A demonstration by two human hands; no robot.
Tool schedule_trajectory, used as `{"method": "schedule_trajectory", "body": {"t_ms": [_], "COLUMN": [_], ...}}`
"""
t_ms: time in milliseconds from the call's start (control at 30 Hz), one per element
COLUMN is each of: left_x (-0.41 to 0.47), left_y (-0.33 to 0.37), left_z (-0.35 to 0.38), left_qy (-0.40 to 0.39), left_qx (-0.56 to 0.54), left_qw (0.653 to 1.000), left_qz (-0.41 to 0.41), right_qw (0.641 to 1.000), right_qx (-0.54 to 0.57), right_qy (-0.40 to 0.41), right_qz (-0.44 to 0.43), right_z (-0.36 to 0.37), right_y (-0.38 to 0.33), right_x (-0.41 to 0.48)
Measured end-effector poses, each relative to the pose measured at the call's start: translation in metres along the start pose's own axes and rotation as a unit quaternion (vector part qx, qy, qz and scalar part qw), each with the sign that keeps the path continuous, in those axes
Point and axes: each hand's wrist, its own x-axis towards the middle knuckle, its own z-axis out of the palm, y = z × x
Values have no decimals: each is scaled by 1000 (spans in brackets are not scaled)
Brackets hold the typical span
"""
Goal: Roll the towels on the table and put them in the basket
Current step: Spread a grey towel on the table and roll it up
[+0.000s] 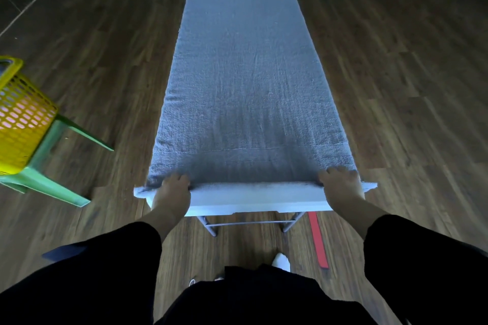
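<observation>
A grey-blue towel (245, 82) lies spread flat along the whole narrow white table (253, 202), covering nearly all of its top. My left hand (173, 190) grips the towel's near-left corner at the table's front edge, fingers curled over the cloth. My right hand (340, 187) grips the near-right corner the same way. The near hem looks slightly turned up between my hands. A yellow perforated basket (19, 119) stands at the far left of the view on a green plastic stool (50, 179), well apart from the table.
Dark wooden floor surrounds the table on all sides. A red strip (318, 240) lies on the floor under the table's near-right corner. The table's metal legs (211, 227) show below the front edge, with my feet close behind them.
</observation>
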Motion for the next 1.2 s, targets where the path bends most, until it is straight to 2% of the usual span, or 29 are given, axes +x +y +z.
{"method": "schedule_trajectory", "body": {"t_ms": [133, 367, 533, 667, 767, 867, 1067, 1200], "left_x": [-5, 3, 12, 24, 29, 24, 21, 29], "left_y": [0, -19, -17, -13, -15, -17, -31, -37], "left_z": [0, -4, -8, -15, -15, -13, -15, -24], "left_qy": [-22, -40, -60, -76, -26, 14, -37, -82], "left_qx": [63, 59, 47, 51, 53, 113, 25, 73], "left_qw": [995, 989, 991, 993, 998, 992, 998, 993], "left_qz": [76, 132, 106, 74, 31, 44, 54, 44], "right_qw": [1000, 998, 997, 997, 997, 995, 986, 976], "right_qx": [24, 56, 63, 78, 67, 97, 160, 208], "right_qy": [8, 25, 0, -10, 28, 10, 24, 6], "right_qz": [-17, -22, -40, 2, 18, -8, -40, -57], "right_z": [6, 24, 21, 14, 14, 26, 42, 37], "right_y": [-5, 11, 21, 24, 24, 16, 29, 40], "right_x": [1, -3, 13, 25, 26, 22, 24, 41]}}
